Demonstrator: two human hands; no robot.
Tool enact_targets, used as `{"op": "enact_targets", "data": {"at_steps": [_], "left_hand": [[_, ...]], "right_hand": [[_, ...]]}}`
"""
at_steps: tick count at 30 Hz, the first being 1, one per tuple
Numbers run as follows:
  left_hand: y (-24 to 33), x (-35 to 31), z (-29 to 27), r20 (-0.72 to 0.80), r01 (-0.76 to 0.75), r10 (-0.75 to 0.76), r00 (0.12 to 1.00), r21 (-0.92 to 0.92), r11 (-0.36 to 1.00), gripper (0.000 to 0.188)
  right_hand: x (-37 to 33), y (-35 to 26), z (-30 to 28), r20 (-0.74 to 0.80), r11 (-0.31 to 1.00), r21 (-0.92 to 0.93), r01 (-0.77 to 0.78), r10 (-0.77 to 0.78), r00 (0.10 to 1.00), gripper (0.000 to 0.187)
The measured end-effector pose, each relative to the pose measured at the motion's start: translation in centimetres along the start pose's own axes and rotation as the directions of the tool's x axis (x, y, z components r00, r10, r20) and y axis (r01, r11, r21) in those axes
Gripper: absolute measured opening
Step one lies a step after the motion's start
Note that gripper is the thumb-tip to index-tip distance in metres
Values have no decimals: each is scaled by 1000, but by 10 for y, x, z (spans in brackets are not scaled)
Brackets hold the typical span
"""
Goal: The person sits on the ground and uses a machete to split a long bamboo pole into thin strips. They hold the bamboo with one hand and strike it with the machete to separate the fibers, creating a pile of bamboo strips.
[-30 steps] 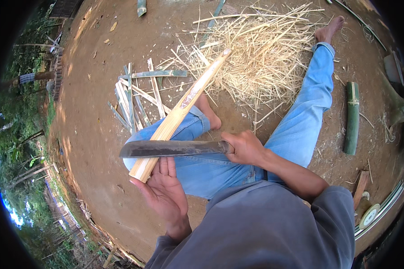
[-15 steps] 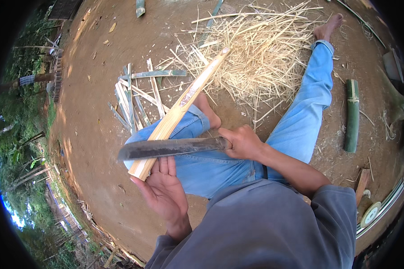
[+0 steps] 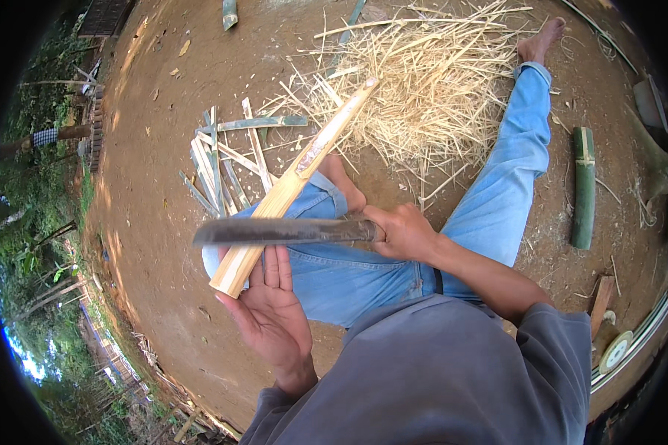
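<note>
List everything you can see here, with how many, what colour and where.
slat: one, pale tan, centre
machete: one, dark, over slat
shavings pile: one, straw-coloured, top centre
split strips: several, green and pale, upper left
bamboo tube: one, green, right
bamboo offcut: one, green, top edge
board: one, brown, lower right
disc: one, whitish, lower right
grey object: one, right rim, unclear
trees: several, green, left rim
ground: brown, throughout
jeans: one pair, blue, centre
shirt: one, grey, bottom centre
feet: two, bare, beyond jeans
left fingers: bare, under slat
right fingers: bare, gripping machete
</note>
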State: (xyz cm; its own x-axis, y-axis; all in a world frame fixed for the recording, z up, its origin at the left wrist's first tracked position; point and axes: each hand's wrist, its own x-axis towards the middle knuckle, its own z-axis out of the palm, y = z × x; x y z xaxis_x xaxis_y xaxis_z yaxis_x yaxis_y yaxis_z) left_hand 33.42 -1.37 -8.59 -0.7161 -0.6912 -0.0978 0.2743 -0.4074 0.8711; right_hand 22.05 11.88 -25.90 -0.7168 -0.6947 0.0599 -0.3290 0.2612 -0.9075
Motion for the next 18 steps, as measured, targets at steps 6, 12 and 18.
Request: {"op": "enact_targets", "data": {"at_steps": [6,12,18], "left_hand": [[2,1,3,-3,-10,10,1000,65,998,65],[0,3,5,-40,-20,24,999,100,995,68],[-4,1,-2,-36,-46,48,998,50,998,68]], "right_hand": [[24,34,3,-73,986,-88,-143,137,988,13],[19,64,10,-26,984,-53,-170,168,985,15],[4,54,-13,-9,942,3,-337,337,942,21]]}}
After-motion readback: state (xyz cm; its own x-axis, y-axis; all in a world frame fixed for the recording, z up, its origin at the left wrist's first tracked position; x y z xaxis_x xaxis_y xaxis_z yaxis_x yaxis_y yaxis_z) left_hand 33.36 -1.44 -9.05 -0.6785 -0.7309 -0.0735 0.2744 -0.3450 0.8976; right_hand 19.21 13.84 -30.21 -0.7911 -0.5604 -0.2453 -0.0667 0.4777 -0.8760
